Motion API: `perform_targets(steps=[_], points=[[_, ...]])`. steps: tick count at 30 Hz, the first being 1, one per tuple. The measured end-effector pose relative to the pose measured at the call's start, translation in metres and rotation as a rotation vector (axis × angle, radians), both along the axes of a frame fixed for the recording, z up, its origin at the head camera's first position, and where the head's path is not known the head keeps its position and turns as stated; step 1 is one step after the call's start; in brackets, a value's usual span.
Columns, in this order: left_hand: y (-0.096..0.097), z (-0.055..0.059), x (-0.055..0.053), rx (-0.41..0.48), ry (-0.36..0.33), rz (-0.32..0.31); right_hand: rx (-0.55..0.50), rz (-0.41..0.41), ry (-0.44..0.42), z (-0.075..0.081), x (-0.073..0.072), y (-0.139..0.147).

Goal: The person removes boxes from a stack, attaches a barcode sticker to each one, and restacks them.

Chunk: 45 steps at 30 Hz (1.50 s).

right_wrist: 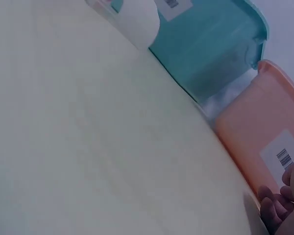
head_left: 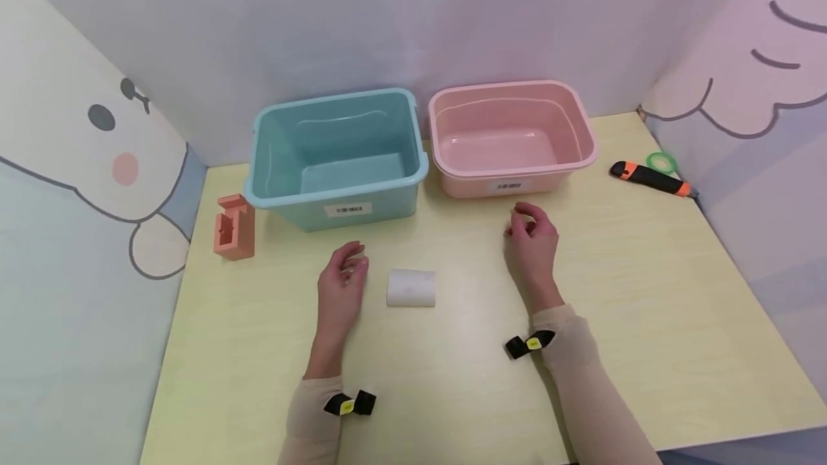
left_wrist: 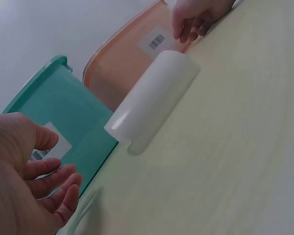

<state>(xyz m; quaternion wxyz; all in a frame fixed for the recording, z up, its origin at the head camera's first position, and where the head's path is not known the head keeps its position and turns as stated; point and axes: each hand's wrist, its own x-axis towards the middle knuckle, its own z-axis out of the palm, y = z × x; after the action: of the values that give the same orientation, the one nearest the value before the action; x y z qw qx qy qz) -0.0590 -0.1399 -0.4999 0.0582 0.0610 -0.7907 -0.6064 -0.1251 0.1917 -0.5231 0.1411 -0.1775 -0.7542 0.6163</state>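
A smooth white cylinder (head_left: 411, 288) lies on its side on the table between the two hands. My left hand (head_left: 342, 285) hovers just left of it, in front of the teal bin (head_left: 336, 196), with its fingers loosely bent and nothing in them. In the left wrist view the same hand (left_wrist: 29, 171) shows its thumb and fingers apart, and the cylinder (left_wrist: 154, 95) is off to its right. My right hand (head_left: 535, 242) is in front of the pink bin (head_left: 474, 185), fingers loosely curled and holding nothing. Its fingers (right_wrist: 274, 205) partly show at the right wrist view's corner.
Both bins stand side by side against the back wall, each with a barcode label in front. A salmon-coloured block with a hollow (head_left: 235, 228) sits at the left. An orange-and-black utility knife (head_left: 652, 179) and a green ring (head_left: 662, 161) lie near the right wall.
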Motion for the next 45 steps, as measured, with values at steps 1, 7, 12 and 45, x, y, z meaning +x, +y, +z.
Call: perform_targets(steps=[1, 7, 12, 45], points=[[-0.003, -0.001, 0.003, -0.018, -0.008, 0.008, 0.019, 0.012, 0.002, -0.001, 0.004, -0.003], [-0.008, -0.008, 0.017, -0.111, -0.054, -0.005, 0.095, 0.121, 0.037, -0.004, 0.03, -0.023], [-0.004, -0.013, 0.021, -0.183, -0.026, -0.032, 0.165, 0.232, 0.067, -0.004, 0.051, -0.041], [0.017, -0.011, 0.034, -0.292, -0.036, -0.082, 0.228, 0.61, 0.255, -0.01, 0.081, -0.083]])
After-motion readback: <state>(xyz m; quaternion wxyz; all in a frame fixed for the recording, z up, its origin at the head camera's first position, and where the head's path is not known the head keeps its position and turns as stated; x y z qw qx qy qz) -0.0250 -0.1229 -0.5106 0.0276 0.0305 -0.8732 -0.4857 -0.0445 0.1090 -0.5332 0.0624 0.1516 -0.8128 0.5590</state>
